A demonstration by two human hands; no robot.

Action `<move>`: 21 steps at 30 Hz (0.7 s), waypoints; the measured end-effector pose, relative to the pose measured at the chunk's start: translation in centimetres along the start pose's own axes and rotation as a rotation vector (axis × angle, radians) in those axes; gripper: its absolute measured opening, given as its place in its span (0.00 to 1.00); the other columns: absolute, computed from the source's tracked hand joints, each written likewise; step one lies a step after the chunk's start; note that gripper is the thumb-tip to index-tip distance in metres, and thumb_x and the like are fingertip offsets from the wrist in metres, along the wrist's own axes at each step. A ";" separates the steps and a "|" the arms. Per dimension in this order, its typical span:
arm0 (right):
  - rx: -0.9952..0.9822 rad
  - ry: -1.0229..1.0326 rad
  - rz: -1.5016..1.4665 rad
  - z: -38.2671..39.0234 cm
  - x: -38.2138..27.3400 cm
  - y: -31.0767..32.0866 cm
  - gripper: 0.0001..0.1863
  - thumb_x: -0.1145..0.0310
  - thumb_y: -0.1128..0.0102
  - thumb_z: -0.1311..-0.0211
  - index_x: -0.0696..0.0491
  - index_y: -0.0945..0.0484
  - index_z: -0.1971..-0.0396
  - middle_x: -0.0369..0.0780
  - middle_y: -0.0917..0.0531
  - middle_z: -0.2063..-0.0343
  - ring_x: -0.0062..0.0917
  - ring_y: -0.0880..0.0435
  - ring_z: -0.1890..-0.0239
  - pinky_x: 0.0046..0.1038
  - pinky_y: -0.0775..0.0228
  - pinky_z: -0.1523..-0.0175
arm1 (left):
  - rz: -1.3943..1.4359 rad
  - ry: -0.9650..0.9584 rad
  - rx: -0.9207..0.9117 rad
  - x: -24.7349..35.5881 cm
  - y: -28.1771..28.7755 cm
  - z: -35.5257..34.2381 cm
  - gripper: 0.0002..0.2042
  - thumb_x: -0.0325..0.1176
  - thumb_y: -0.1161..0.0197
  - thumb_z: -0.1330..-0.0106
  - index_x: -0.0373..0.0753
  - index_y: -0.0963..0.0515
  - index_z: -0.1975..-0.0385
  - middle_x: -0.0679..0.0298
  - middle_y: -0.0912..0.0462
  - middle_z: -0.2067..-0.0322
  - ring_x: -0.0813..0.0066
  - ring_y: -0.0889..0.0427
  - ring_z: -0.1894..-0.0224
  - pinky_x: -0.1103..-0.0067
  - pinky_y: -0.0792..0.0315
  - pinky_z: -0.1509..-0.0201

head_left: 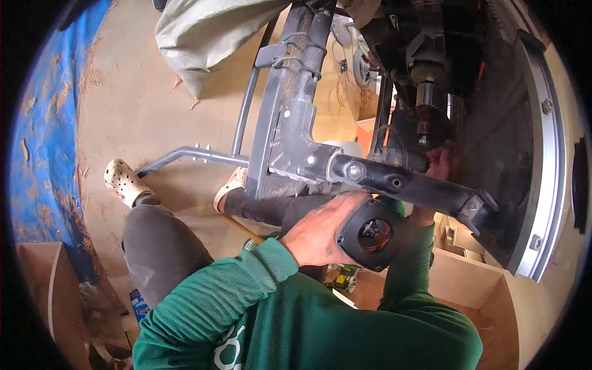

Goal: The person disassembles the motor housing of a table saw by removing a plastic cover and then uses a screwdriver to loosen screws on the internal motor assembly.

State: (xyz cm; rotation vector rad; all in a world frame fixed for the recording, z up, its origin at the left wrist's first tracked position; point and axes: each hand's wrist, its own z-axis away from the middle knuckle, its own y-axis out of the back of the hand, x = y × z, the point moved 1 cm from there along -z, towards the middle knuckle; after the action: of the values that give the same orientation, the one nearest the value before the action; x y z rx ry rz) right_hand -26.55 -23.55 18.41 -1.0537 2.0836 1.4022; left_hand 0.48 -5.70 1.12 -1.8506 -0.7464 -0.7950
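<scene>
Because the left hand (327, 229) gripped the black flanged housing (353, 239) by its side, probably for steadiness, it sat near the crossbar (425, 188). Right hand (441, 161) was near the spindle (427, 95); couldn't tell its grip.

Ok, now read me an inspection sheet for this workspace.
Surface: tan floor, partly dusty.
Job's things: black rounded-square part with round opening; silver cylindrical metal spindle.
Clutter: pale shavings on blue sheeting.
Hands: left hand, fingers gripping the black part; right hand, blurred, below the spindle, hold unclear.
Cables: thin cords behind the frame, routing unclear.
Surroundings: dark tubular metal frame; whitish fabric sack.
</scene>
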 end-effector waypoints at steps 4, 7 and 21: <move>0.084 0.468 0.442 -0.5 -6.4 -5.7 0.15 0.64 0.41 0.21 0.60 0.20 0.46 0.39 0.17 0.62 0.22 0.22 0.60 0.28 0.29 0.47 | -0.068 -0.011 -0.002 -0.2 0.1 1.0 0.53 0.41 0.13 0.55 0.37 0.38 0.27 0.44 0.29 0.32 0.42 0.28 0.29 0.60 0.32 0.26; -0.066 0.473 0.469 -1.1 -7.7 -5.7 0.13 0.65 0.41 0.21 0.57 0.18 0.47 0.38 0.16 0.58 0.21 0.22 0.57 0.26 0.30 0.45 | -0.035 -0.020 -0.002 -0.4 -0.4 1.0 0.54 0.40 0.12 0.55 0.38 0.38 0.26 0.44 0.28 0.32 0.43 0.27 0.29 0.60 0.32 0.25; -0.137 0.848 0.800 -3.0 -6.5 -5.6 0.15 0.67 0.38 0.29 0.54 0.15 0.48 0.47 0.14 0.48 0.45 0.18 0.44 0.43 0.28 0.38 | -0.084 -0.039 -0.003 -1.7 -2.0 1.5 0.59 0.44 0.09 0.57 0.34 0.41 0.25 0.48 0.23 0.34 0.53 0.23 0.30 0.64 0.31 0.26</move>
State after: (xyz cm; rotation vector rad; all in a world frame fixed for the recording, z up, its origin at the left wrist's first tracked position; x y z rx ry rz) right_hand -17.90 -25.13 20.82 -1.0118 3.3336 1.6109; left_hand -1.74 -3.88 0.36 -1.8525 -0.8529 -0.8154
